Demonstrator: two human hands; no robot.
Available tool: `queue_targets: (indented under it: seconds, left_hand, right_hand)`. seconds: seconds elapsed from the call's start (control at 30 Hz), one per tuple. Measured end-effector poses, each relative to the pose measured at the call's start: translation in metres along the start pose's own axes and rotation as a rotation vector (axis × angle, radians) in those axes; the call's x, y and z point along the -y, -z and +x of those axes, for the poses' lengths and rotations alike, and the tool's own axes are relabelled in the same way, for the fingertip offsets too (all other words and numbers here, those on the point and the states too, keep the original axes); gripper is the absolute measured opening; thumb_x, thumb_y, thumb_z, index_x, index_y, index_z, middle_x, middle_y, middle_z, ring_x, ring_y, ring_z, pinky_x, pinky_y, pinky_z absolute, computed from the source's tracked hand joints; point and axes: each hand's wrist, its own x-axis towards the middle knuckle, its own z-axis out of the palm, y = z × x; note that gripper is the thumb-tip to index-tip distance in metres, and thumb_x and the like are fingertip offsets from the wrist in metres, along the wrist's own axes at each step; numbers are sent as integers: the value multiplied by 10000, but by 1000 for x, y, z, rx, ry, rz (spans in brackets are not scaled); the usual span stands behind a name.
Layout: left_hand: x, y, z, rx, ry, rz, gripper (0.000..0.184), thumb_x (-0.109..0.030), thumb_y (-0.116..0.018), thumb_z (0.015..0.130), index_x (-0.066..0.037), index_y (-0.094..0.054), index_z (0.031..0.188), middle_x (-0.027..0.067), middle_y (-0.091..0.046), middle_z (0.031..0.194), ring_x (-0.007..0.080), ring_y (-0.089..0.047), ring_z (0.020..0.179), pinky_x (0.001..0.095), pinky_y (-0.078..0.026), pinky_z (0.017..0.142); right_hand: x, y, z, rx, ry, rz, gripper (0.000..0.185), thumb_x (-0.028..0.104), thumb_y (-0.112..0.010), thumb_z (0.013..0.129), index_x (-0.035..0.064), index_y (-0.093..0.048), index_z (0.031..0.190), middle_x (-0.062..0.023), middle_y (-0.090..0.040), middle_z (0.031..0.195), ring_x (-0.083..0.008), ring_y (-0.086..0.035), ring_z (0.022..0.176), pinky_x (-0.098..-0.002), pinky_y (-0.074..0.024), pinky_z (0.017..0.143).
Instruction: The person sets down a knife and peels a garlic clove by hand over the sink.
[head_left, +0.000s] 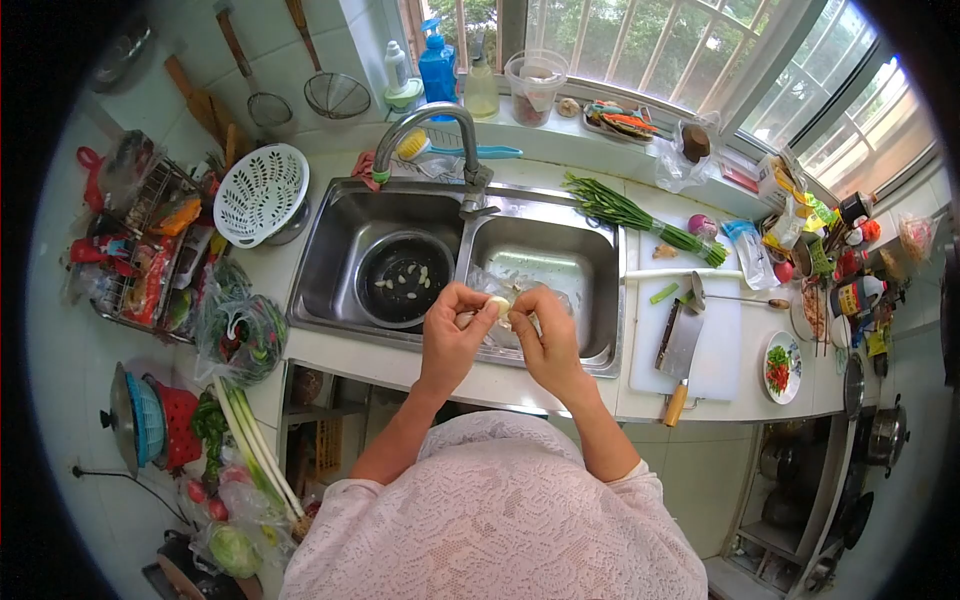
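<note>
A pale garlic clove point(498, 304) is held up over the right sink basin. My left hand point(456, 335) pinches it between thumb and fingertips. At the clove's right edge, my right hand point(549, 335) closes thumb and finger on it; whether they grip the clove or a bit of its skin is too small to see. Below my hands, a clear plastic bag point(550, 295) lies in the right basin point(600, 325), partly hidden by them. In the left basin point(335, 215) sits a dark round bowl point(400, 309) with several peeled cloves point(410, 272) in it.
A faucet point(470, 150) arches over the sink. On the right, a cleaver point(684, 345) and a ladle point(740, 297) rest on a white cutting board point(650, 372), near green stalks point(650, 222) and a plate of chopped peppers point(796, 385). A white colander point(262, 195) stands left.
</note>
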Motion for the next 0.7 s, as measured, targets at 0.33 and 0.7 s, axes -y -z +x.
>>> queue_targets:
  seconds: [0.33, 0.7]
  left_hand:
    - [-6, 3, -3, 13, 182, -198, 94, -69, -606, 908, -20, -581, 985, 33, -642, 862, -8, -408, 556, 168, -292, 460]
    - [-8, 1, -6, 45, 214, -262, 148, -53, -640, 890, -11, -599, 1026, 3, -615, 850, -28, -413, 577, 137, -297, 473]
  right_hand:
    - [-8, 3, 0, -97, -31, 61, 93, -41, -594, 827, 11, -544, 885, -112, -566, 808, -244, -555, 751, -329, -433, 683]
    - [13, 3, 0, -42, 52, -21, 114, -17, -668, 797, 2, -588, 876, -101, -583, 789, -213, -568, 694, -307, -452, 646]
